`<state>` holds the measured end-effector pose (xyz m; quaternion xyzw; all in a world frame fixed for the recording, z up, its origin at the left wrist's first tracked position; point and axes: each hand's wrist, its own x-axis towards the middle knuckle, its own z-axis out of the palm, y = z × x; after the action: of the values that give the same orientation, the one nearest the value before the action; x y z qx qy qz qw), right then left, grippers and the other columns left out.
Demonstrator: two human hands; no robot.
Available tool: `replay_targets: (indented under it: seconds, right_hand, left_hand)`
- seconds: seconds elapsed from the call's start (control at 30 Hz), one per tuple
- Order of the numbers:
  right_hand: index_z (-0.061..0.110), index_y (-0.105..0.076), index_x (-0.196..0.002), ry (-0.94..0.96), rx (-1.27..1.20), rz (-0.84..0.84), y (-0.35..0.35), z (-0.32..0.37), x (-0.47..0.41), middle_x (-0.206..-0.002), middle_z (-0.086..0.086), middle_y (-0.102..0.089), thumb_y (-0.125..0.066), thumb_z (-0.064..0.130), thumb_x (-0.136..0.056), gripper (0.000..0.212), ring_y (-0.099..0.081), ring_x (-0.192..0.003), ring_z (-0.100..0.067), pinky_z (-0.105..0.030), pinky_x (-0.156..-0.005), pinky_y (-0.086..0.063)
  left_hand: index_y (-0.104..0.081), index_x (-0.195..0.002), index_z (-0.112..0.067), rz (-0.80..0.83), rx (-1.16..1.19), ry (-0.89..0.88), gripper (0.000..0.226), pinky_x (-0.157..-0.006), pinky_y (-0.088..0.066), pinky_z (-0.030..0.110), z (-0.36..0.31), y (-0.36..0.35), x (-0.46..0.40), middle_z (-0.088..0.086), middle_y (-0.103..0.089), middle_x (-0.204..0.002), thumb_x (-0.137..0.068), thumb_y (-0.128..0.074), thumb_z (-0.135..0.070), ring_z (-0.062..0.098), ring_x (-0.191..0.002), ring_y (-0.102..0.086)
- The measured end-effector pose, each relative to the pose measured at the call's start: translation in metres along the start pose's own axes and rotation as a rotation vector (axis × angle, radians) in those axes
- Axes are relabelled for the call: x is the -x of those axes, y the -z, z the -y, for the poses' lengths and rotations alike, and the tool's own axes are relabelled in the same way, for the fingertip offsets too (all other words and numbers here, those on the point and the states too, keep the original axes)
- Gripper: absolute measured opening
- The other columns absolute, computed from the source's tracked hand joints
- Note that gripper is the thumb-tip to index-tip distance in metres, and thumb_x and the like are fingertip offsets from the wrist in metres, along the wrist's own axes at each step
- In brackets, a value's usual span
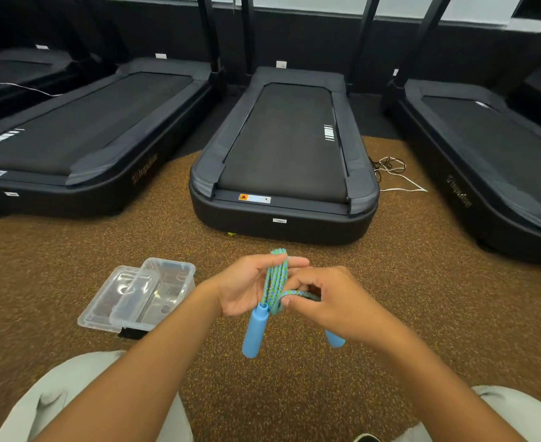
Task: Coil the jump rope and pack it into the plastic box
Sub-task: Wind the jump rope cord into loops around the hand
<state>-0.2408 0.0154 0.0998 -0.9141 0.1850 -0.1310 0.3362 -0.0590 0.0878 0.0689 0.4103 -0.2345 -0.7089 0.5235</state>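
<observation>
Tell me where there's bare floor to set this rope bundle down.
Bare floor lies right of the hands, between the middle treadmill and the right treadmill. More lies between your knees. It is crowded at the left, where the plastic box and lid sit, and by the cables.

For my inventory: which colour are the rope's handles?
Light blue handles, seen best in the head view.

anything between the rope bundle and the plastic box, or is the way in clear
Nothing visible blocks it. The jump rope is held in the left hand and right hand; the plastic box sits open, its lid leaning beside it.
</observation>
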Motion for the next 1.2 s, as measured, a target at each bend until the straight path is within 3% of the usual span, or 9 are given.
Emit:
replay_targets:
  seconds: [0.07,0.13,0.27,0.37,0.5,0.73,0.9,1.03,1.2]
  right_hand:
    - [0.023,-0.075,-0.083,-0.005,-0.025,0.001,0.002,-0.001,0.001,-0.069,0.000,-0.068,-0.075,0.027,-0.088,0.007,-0.055,-0.059,-0.011,-0.019,-0.061,-0.040]
    - [0.023,-0.075,-0.083,-0.018,-0.029,-0.013,0.004,-0.001,0.001,-0.071,0.002,-0.073,-0.077,0.025,-0.086,0.004,-0.062,-0.064,-0.008,-0.018,-0.064,-0.045]
    - [0.028,-0.078,-0.085,-0.010,-0.030,-0.035,0.008,-0.002,0.001,-0.084,0.008,-0.075,-0.082,0.025,-0.082,0.006,-0.067,-0.080,-0.008,-0.023,-0.075,-0.050]
    - [0.026,-0.080,-0.087,-0.003,-0.075,-0.032,0.011,-0.005,0.001,-0.082,0.010,-0.073,-0.083,0.022,-0.082,0.007,-0.063,-0.075,-0.001,-0.015,-0.071,-0.045]
    - [0.028,-0.078,-0.090,-0.013,-0.117,-0.040,0.014,-0.009,0.003,-0.084,0.011,-0.071,-0.081,0.022,-0.085,0.008,-0.062,-0.075,-0.002,-0.024,-0.074,-0.049]
    - [0.030,-0.073,-0.093,-0.010,-0.092,-0.079,0.023,-0.012,0.007,-0.090,0.009,-0.072,-0.075,0.017,-0.089,0.014,-0.067,-0.086,-0.011,-0.043,-0.085,-0.056]
    - [0.029,-0.072,-0.092,-0.034,-0.097,-0.134,0.031,-0.017,0.009,-0.088,0.007,-0.073,-0.074,0.007,-0.087,0.022,-0.068,-0.083,-0.012,-0.038,-0.082,-0.057]
    - [0.026,-0.075,-0.094,-0.042,-0.117,-0.120,0.031,-0.018,0.008,-0.090,0.008,-0.075,-0.079,0.011,-0.086,0.018,-0.068,-0.085,-0.008,-0.033,-0.084,-0.056]
    - [0.029,-0.077,-0.095,-0.036,-0.201,-0.087,0.025,-0.016,0.004,-0.091,0.010,-0.077,-0.080,0.011,-0.086,0.021,-0.071,-0.087,-0.008,-0.031,-0.085,-0.059]
  left_hand:
    - [-0.060,-0.134,-0.001,0.027,-0.047,0.037,0.045,-0.074,-0.059,0.033,0.004,-0.005,0.001,0.014,-0.072,-0.105,-0.103,-0.043,-0.028,0.021,-0.081,-0.070]
    - [-0.066,-0.120,0.002,0.051,-0.047,0.075,0.041,-0.079,-0.062,0.039,0.005,-0.011,0.002,0.013,-0.072,-0.098,-0.102,-0.044,-0.028,0.020,-0.078,-0.071]
    - [-0.055,-0.135,0.003,0.124,-0.105,0.127,0.047,-0.095,-0.055,0.052,0.007,-0.020,0.004,0.019,-0.067,-0.116,-0.105,-0.039,-0.030,0.030,-0.100,-0.068]
    - [-0.063,-0.125,-0.002,0.193,-0.132,0.176,0.048,-0.093,-0.057,0.047,0.004,-0.026,0.010,0.022,-0.070,-0.112,-0.101,-0.040,-0.037,0.034,-0.104,-0.072]
    - [-0.062,-0.121,-0.003,0.181,-0.147,0.198,0.050,-0.088,-0.060,0.041,0.000,-0.033,0.016,0.019,-0.075,-0.102,-0.098,-0.040,-0.042,0.029,-0.094,-0.076]
    - [-0.064,-0.124,-0.004,0.143,-0.161,0.190,0.049,-0.089,-0.059,0.043,0.001,-0.033,0.016,0.019,-0.070,-0.116,-0.100,-0.046,-0.044,0.035,-0.101,-0.073]
    - [-0.056,-0.135,0.004,0.112,-0.199,0.192,0.060,-0.084,-0.062,0.039,0.000,-0.033,0.016,0.023,-0.065,-0.131,-0.106,-0.034,-0.044,0.032,-0.100,-0.073]
    - [-0.062,-0.123,0.004,0.155,-0.256,0.229,0.053,-0.080,-0.062,0.034,0.001,-0.030,0.025,0.021,-0.070,-0.112,-0.102,-0.047,-0.042,0.023,-0.088,-0.075]
    - [-0.068,-0.103,-0.003,0.160,-0.357,0.212,0.030,-0.061,-0.059,0.024,0.001,-0.034,0.035,0.011,-0.071,-0.087,-0.098,-0.053,-0.028,0.013,-0.065,-0.071]
